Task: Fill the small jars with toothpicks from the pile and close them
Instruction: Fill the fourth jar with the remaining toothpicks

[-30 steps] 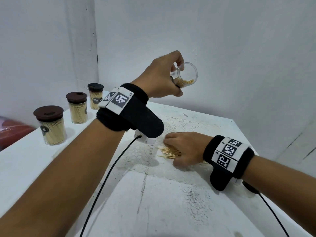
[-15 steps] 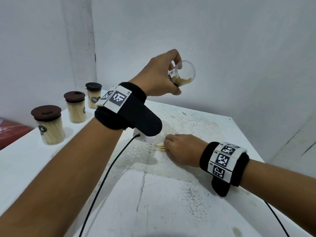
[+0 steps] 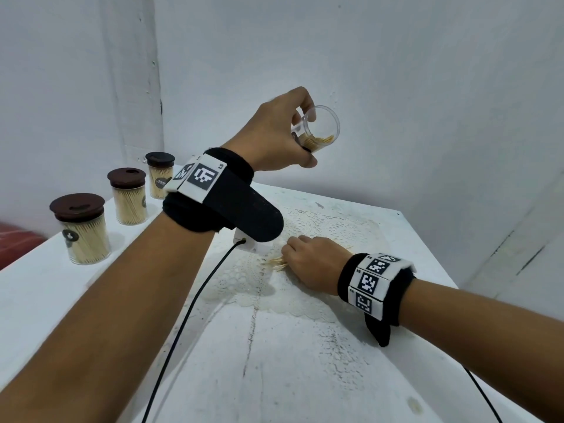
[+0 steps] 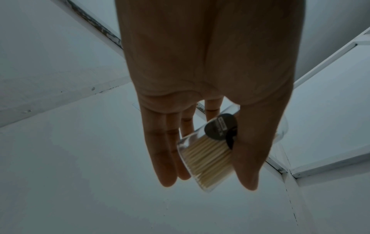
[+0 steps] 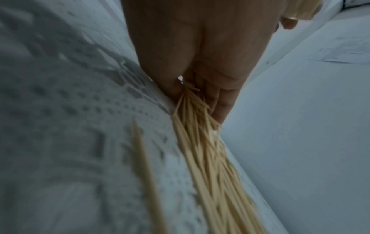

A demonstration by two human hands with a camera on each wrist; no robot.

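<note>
The right hand point(image 3: 314, 261) lies knuckles-up on the lace doily point(image 3: 308, 303), its fingers point(image 5: 220, 109) curled round a bundle of toothpicks point(image 5: 202, 142) drawn from the pile point(image 3: 276, 263); the wrist view shows the sticks fanning out from between the fingers along the cloth, so the hold is a gathered pinch rather than a flat press, though how many sticks are truly caught cannot be told. From that grip the target lies up and away: the open jar point(image 3: 320, 129) hangs above and slightly beyond the right hand, well apart from it, held by the left hand point(image 3: 274, 138) with thumb on one side and fingers on the other round the clear wall. The jar is tilted, its mouth turned toward the right side and the viewer, and a layer of toothpicks already lies along its lower wall, so it looks only part full. The turning point, as I judge it, is axis: the bundle lies roughly flat on the doily, while the jar's long axis slants upward, so the sticks must be raised and swung end-on to the mouth. The right hand is the nearer one to the pile; the left forearm crosses above it, wrist raised. Further out to the left of both hands, three closed jars point(image 3: 82, 230) stand on the table point(image 3: 274, 377), full and lidded.
</note>
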